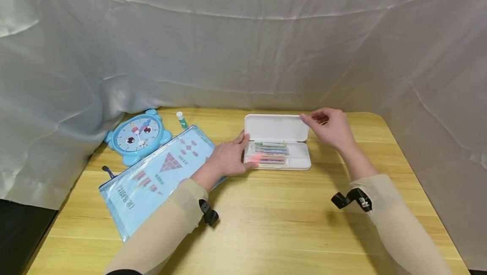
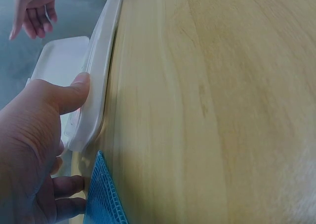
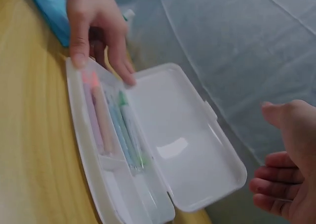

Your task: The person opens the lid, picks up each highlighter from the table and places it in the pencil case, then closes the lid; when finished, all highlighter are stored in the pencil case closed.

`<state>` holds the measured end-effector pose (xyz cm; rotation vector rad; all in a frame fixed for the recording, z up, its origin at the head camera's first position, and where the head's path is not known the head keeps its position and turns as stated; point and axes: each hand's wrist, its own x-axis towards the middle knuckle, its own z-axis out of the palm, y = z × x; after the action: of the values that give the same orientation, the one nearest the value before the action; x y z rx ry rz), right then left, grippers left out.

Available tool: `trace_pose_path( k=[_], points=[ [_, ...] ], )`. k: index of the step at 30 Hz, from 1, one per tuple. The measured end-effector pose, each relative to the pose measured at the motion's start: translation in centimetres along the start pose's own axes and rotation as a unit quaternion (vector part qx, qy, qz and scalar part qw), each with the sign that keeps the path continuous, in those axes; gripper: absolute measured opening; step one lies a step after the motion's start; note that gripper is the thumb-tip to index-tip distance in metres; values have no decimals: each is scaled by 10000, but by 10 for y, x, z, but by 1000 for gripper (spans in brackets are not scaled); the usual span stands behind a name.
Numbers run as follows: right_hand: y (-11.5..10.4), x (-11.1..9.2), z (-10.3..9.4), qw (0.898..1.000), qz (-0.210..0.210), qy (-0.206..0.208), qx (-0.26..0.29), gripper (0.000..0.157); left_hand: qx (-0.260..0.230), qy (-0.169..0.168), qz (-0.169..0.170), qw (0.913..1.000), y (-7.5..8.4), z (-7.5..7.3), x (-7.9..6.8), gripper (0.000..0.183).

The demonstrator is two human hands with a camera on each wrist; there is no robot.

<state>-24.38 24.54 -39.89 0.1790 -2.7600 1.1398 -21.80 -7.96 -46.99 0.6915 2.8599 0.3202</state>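
Note:
A white pencil case (image 1: 299, 163) lies on the table with its lid (image 1: 275, 127) raised at the back. Pastel pens (image 3: 102, 118) in pink, orange, blue and green fill its left part, and the right part shows bare white compartments. My left hand (image 1: 230, 156) grips the case's left end, with the thumb on the front edge and a finger at the back, as the right wrist view shows. Beside the lid's upper right corner is my right hand (image 1: 332, 129). In the right wrist view, it is apart from the lid, its fingers loosely bent around nothing.
Under my left forearm lies a blue zip pouch (image 1: 152, 186) with printed shapes. Behind it are a blue animal-faced clock (image 1: 138, 135) and a glue stick (image 1: 181, 119). Grey cloth (image 1: 243, 55) hangs along the back and sides of the wooden table (image 1: 274, 224).

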Motion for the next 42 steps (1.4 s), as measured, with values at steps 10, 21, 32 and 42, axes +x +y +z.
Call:
trace_pose_path(
  k=[10, 21, 32, 42],
  points=[
    [22, 18, 3, 9856, 1021, -1036, 860, 92, -168, -8, -80, 9998, 0, -2, -4, 107],
    [45, 27, 14, 9525, 1935, -1419, 1874, 89, -103, 27, -7, 9999, 2, -1, -4, 107],
    [48, 26, 21, 9398, 2145, -1676, 2066, 83, -25, 51, 18, 10000, 1, 0, -2, 107],
    [47, 25, 23, 9361, 2219, -1666, 2163, 79, -410, 266, -89, 9988, -1, 1, -2, 123]
  ],
)
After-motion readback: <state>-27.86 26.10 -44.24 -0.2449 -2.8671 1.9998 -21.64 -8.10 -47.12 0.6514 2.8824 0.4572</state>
